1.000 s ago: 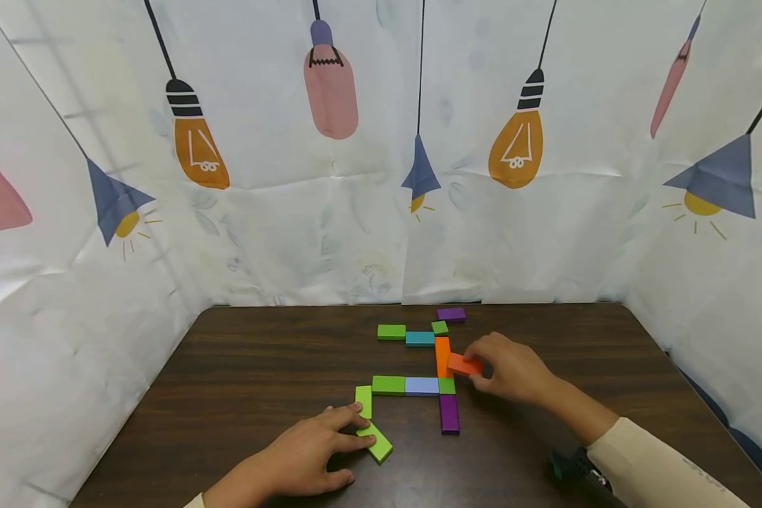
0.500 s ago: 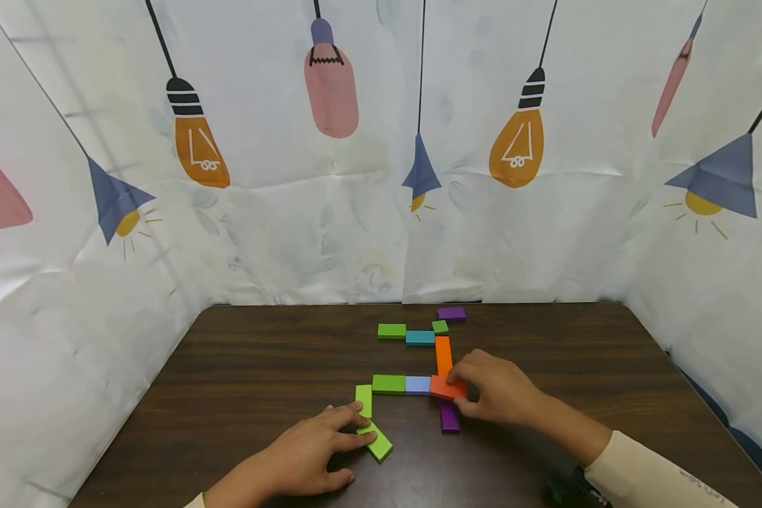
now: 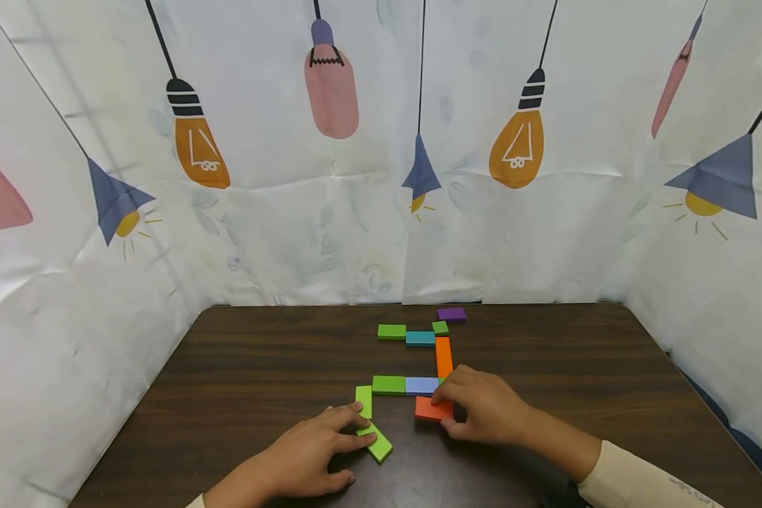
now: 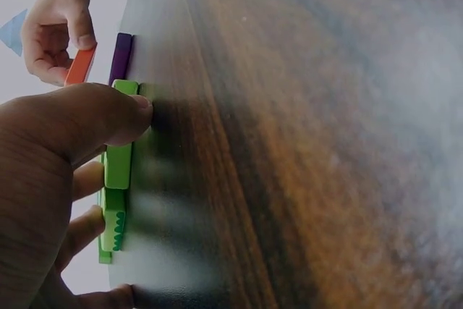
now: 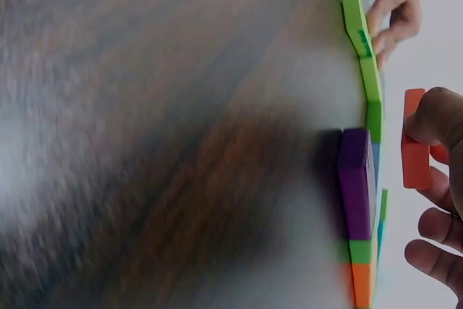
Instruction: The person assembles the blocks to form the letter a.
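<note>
My right hand (image 3: pixel 492 409) pinches a red-orange block (image 3: pixel 427 409) between thumb and fingers. In the right wrist view this block (image 5: pixel 415 164) is held up off the table, above a purple block (image 5: pixel 356 186); the head view hides that purple one behind the block and hand. My left hand (image 3: pixel 311 451) rests at the left, its fairly straight fingers touching two lime blocks. One lime block (image 3: pixel 364 398) points away from me and the nearer lime block (image 3: pixel 378 444) lies slanted, their ends meeting. A green block (image 3: pixel 389 384) and a pale blue block (image 3: pixel 422 385) form a row beyond.
An orange block (image 3: pixel 443 356) runs back from the row's right end. Farther off lie a teal block (image 3: pixel 420 339), a green block (image 3: pixel 391 331), a small green block (image 3: pixel 440 327) and a purple block (image 3: pixel 451 315). The dark wooden table (image 3: pixel 260 367) meets a patterned cloth (image 3: pixel 292 247) behind.
My right hand has carried the red-orange block from beside the orange block toward me and leftward, over the row to its near side. The left hand has stayed in place.
</note>
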`<act>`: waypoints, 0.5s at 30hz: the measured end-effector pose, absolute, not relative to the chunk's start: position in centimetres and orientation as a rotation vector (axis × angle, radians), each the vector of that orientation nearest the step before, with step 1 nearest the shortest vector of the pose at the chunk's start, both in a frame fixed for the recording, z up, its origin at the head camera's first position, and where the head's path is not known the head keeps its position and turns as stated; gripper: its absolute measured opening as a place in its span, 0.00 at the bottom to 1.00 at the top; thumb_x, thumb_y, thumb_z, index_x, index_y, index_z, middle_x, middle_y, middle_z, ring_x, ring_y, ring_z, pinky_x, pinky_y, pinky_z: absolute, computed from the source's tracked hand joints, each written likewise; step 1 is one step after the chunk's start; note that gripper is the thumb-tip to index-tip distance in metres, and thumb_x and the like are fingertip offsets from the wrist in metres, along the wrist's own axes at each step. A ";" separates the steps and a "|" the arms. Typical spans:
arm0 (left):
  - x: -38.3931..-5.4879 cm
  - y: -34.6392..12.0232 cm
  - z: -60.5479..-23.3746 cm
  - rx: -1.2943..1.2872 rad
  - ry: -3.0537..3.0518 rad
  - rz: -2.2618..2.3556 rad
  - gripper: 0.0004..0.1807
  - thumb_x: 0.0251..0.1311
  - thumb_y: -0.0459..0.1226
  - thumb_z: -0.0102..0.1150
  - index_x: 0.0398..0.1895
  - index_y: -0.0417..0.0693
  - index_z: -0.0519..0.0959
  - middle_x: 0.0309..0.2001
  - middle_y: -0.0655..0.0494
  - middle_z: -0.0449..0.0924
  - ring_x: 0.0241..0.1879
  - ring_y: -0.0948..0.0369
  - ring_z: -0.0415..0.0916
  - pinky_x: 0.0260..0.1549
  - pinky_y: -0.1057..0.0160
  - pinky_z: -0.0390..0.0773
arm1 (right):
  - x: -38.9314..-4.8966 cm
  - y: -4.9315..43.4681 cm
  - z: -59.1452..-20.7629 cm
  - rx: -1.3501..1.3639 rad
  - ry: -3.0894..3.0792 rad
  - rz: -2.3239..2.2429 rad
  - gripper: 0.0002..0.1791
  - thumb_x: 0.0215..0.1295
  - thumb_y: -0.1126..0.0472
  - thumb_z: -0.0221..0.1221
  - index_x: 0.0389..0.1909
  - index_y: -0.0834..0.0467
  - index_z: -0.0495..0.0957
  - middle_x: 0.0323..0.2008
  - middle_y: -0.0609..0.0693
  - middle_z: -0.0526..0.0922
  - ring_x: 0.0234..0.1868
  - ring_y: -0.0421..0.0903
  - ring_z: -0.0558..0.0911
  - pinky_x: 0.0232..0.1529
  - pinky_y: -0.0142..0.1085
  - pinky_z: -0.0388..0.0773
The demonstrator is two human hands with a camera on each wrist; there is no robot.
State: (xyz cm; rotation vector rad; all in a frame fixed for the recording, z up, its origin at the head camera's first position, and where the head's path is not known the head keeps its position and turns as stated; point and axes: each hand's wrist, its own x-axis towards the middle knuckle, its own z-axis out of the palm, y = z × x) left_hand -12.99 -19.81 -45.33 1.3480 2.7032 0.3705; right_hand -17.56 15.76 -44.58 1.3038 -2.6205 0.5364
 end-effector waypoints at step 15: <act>-12.7 -19.5 -45.2 1.316 2.724 0.358 0.34 0.65 0.49 0.67 0.75 0.67 0.70 0.69 0.59 0.68 0.72 0.49 0.64 0.58 0.40 0.75 | -16.2 13.8 -45.4 1.454 -2.502 0.493 0.14 0.56 0.52 0.72 0.44 0.44 0.83 0.41 0.35 0.80 0.43 0.36 0.76 0.45 0.33 0.78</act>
